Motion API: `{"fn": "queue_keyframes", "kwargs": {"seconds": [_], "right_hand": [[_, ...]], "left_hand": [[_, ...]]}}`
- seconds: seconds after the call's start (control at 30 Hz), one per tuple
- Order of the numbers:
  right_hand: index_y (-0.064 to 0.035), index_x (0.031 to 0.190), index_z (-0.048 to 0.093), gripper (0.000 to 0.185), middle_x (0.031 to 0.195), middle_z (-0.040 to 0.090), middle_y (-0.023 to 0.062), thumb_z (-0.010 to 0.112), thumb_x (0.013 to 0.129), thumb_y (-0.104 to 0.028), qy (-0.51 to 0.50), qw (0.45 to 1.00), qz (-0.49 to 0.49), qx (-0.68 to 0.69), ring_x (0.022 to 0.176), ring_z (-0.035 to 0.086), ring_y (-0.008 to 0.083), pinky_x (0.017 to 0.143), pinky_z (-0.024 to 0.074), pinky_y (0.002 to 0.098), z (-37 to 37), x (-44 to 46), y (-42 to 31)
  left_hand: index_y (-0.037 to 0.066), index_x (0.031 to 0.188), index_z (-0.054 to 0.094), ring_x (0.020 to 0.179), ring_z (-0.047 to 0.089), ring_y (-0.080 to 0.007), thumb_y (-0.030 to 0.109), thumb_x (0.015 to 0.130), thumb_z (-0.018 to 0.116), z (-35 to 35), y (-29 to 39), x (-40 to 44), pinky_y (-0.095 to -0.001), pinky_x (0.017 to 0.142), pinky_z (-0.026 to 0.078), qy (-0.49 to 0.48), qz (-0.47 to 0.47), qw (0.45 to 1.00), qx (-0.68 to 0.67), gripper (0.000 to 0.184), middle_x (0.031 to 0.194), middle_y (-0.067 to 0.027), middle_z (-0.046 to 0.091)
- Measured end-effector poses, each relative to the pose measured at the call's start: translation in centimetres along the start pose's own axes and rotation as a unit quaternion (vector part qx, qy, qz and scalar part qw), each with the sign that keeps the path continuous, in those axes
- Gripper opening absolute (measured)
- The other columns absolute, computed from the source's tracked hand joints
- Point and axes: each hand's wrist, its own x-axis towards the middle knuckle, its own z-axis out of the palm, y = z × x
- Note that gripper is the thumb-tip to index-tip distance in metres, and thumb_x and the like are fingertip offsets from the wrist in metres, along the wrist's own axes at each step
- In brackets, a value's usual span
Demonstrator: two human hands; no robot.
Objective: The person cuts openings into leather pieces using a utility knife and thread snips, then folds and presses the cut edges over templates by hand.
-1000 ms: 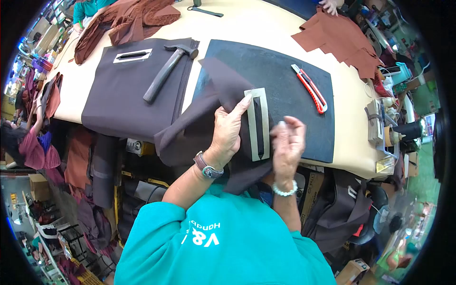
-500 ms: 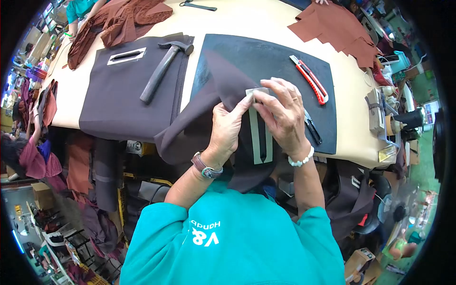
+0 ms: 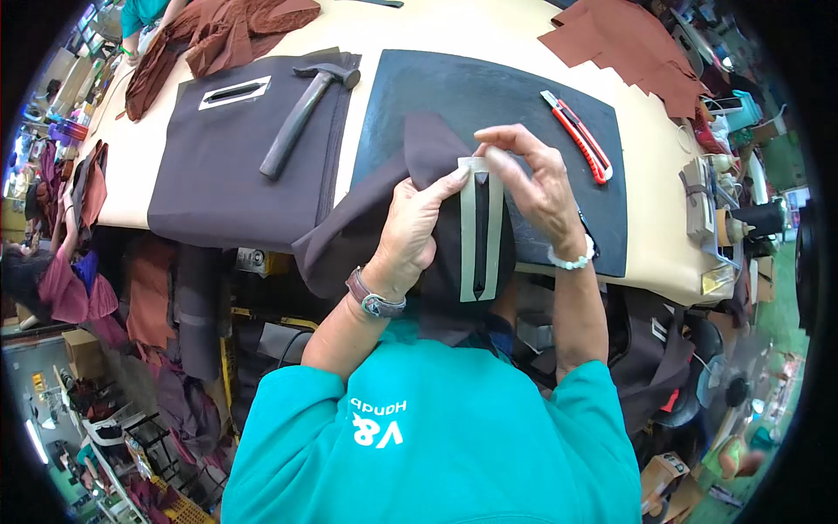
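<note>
My left hand (image 3: 414, 229) pinches the dark fabric (image 3: 358, 205) beside the top left corner of a pale rectangular frame (image 3: 469, 236), which lies around a long dark slot. The fabric hangs over the table's front edge. Just right of the frame's top end is my right hand (image 3: 537, 188), its fingers bent and slightly blurred; whether they hold anything is hard to make out. Behind the hands lies a black cutting mat (image 3: 471, 87) with a red utility knife (image 3: 578, 138). A dark-handled tool is mostly hidden behind my right wrist.
Left on the table (image 3: 471, 26) is a stack of dark fabric (image 3: 236, 166) with a slotted pale frame (image 3: 236, 93) and a hammer (image 3: 301, 118). Brown pieces (image 3: 624, 52) lie at the back right. A co-worker's arm shows at the top left. Supplies (image 3: 698, 210) stand at the right edge.
My right hand has risen from beside the frame to its top end, touched the corner, then drawn slightly away to the right. My left hand keeps its hold on the fabric.
</note>
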Motion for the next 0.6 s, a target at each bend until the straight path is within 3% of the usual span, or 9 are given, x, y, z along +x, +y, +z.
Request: {"fn": "queue_keyframes", "kwargs": {"seconds": [0.1,0.13,0.23,0.27,0.37,0.4,0.5,0.53,0.6], "right_hand": [[-0.0037,0.094,0.062,0.022,0.087,0.064,0.0087,0.067,0.075,-0.013,-0.041,0.975,-0.148,-0.158,0.086,0.061,0.0237,0.080,0.0451,0.0342,-0.6,-0.3,-0.2],[-0.0051,0.089,0.064,0.018,0.092,0.064,0.0096,0.067,0.073,-0.010,-0.039,0.967,-0.157,-0.195,0.089,0.059,0.0278,0.083,0.0440,0.0375,-0.4,-0.4,-0.2],[-0.0047,0.083,0.064,0.010,0.088,0.064,0.0085,0.066,0.074,-0.008,0.009,0.959,-0.179,-0.220,0.086,0.059,0.0268,0.082,0.0437,0.0374,-0.1,-0.5,0.5],[-0.0031,0.079,0.063,0.005,0.082,0.064,0.0085,0.064,0.075,-0.005,0.016,0.961,-0.172,-0.214,0.082,0.060,0.0241,0.077,0.0455,0.0341,0.0,-0.5,0.6],[-0.0015,0.076,0.062,0.004,0.076,0.063,0.0065,0.065,0.075,-0.004,0.014,0.999,0.004,-0.051,0.072,0.061,0.0160,0.068,0.0468,0.0289,0.5,-0.4,0.0],[0.0012,0.078,0.061,0.005,0.072,0.062,0.0057,0.063,0.078,-0.003,0.011,0.999,0.040,0.005,0.065,0.058,0.0087,0.060,0.0460,0.0241,0.6,-0.2,0.1],[0.0035,0.086,0.060,0.011,0.071,0.061,0.0054,0.063,0.080,-0.006,0.004,0.988,0.103,0.112,0.064,0.057,0.0072,0.058,0.0460,0.0220,1.2,0.2,1.7],[0.0049,0.096,0.057,0.016,0.070,0.060,0.0067,0.058,0.084,-0.007,-0.001,0.986,0.124,0.116,0.065,0.058,0.0074,0.059,0.0465,0.0207,1.5,0.5,2.1],[0.0041,0.100,0.056,0.017,0.070,0.060,0.0074,0.055,0.086,-0.006,0.056,0.987,0.119,0.098,0.064,0.058,0.0088,0.058,0.0468,0.0219,2.1,0.4,2.2]], "left_hand": [[0.002,0.098,0.062,0.081,0.062,-0.0110,0.009,0.084,0.062,-0.3,0.1,0.3,-0.0245,0.074,0.049,-0.010,0.001,1.000,0.000,0.016,0.091,-0.0044,0.065],[0.002,0.098,0.062,0.081,0.062,-0.0110,0.009,0.084,0.062,-0.3,0.0,0.4,-0.0246,0.074,0.049,-0.010,0.005,1.000,0.004,0.016,0.091,-0.0045,0.065],[0.002,0.098,0.062,0.081,0.062,-0.0109,0.009,0.084,0.062,-0.1,-0.3,0.3,-0.0247,0.074,0.049,-0.008,0.022,0.999,0.021,0.016,0.091,-0.0044,0.065],[0.002,0.098,0.062,0.081,0.062,-0.0109,0.009,0.084,0.062,-0.1,-0.3,0.2,-0.0247,0.074,0.049,-0.007,0.029,0.999,0.029,0.016,0.091,-0.0044,0.065],[0.002,0.097,0.063,0.082,0.062,-0.0108,0.009,0.084,0.062,-0.4,-0.5,0.3,-0.0245,0.075,0.049,-0.013,0.029,0.998,0.051,0.015,0.091,-0.0042,0.066],[0.002,0.097,0.063,0.082,0.062,-0.0108,0.009,0.084,0.061,-0.6,-0.6,0.3,-0.0245,0.075,0.049,-0.020,0.029,0.998,0.050,0.015,0.091,-0.0043,0.066],[0.001,0.097,0.064,0.083,0.062,-0.0107,0.009,0.085,0.061,-1.2,-0.5,0.4,-0.0246,0.076,0.049,-0.035,0.015,0.998,0.048,0.014,0.092,-0.0046,0.066],[0.001,0.097,0.064,0.083,0.062,-0.0106,0.009,0.085,0.061,-1.4,-0.3,0.4,-0.0246,0.076,0.049,-0.033,0.001,0.998,0.051,0.014,0.092,-0.0046,0.066],[0.001,0.098,0.064,0.084,0.062,-0.0105,0.008,0.086,0.060,-1.4,-0.2,0.4,-0.0244,0.077,0.049,-0.035,-0.009,0.998,0.056,0.015,0.094,-0.0046,0.067]]}}
